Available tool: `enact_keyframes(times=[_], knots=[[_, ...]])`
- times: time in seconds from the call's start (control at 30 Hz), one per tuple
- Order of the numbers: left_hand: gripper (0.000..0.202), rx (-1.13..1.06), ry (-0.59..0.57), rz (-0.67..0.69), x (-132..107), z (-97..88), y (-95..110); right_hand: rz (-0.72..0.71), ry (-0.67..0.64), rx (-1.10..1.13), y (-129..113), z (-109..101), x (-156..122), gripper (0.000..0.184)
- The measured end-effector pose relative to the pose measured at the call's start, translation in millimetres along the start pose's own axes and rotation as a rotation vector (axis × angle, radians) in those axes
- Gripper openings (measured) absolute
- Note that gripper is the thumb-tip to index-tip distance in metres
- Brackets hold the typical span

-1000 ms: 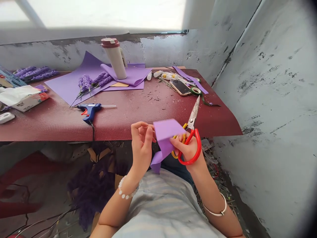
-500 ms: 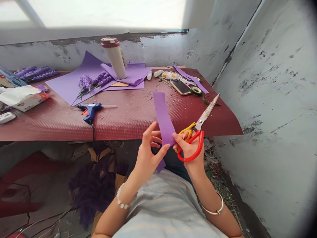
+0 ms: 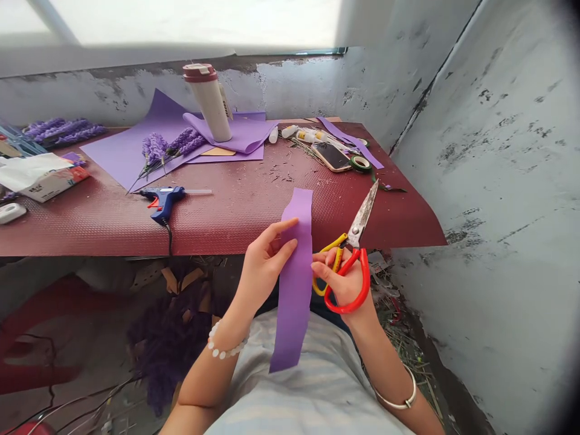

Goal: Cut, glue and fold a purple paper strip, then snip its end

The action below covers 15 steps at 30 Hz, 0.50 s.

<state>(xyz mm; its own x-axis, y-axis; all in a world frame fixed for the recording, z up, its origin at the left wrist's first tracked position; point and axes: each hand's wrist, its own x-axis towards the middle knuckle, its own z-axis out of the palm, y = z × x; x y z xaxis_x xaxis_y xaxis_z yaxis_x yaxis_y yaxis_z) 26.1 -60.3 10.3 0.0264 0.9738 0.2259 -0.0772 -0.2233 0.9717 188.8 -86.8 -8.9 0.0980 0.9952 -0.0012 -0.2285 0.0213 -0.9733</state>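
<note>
I set the clock on the strip, twelve being straight ahead of the wearer. Nearest to me is the pale shirt, with the strip's lower end in front of it. The strip runs lengthwise from about half past six to half past twelve, its upper end overlapping the front of the table in my view. It looks plain, matt purple, long and narrow, darker low down and paler toward the top. Its right edge wavers slightly, the bottom edge is cut on a slant, and the top bends a little.

From ten o'clock the left hand is clamped on the strip, forefinger and thumb on its face; I can't make out all its other fingers. At three, the right hand is closed round the handles of the scissors, its thumb tip at the strip's right edge. The hands are apart, with the strip between them. The scissor blades lie together, pointing to one.

Farther off I see the glue gun at ten, the tape at one, the phone just beside it, and the cup at eleven.
</note>
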Motion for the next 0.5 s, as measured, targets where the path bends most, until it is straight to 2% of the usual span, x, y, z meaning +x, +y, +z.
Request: enact_keyframes(times=[0.1, 0.27, 0.33, 0.43, 0.5], knots=[[0.033, -0.022, -0.011, -0.017, -5.4, 4.6, 1.3, -0.014, 0.019, -0.03, 4.6, 0.8, -7.4, 0.047], [0.038, -0.085, -0.124, -0.073, -13.9, 2.9, -2.8, -0.016, 0.035, -0.073, 0.8, -2.2, -9.7, 0.044], [0.051, -0.096, -0.116, -0.049, -11.8, 0.2, -6.2, -0.025, 0.038, -0.1, -1.9, -3.2, -9.4, 0.044], [0.082, -0.189, -0.09, 0.055, -4.8, -3.1, -8.5, -0.044, 0.055, -0.151, -4.0, -4.2, -9.1, 0.043], [0.087, -0.249, -0.145, 0.095, -2.5, -4.1, -6.8, -0.052, 0.048, -0.166, -3.7, -5.4, -7.5, 0.04]])
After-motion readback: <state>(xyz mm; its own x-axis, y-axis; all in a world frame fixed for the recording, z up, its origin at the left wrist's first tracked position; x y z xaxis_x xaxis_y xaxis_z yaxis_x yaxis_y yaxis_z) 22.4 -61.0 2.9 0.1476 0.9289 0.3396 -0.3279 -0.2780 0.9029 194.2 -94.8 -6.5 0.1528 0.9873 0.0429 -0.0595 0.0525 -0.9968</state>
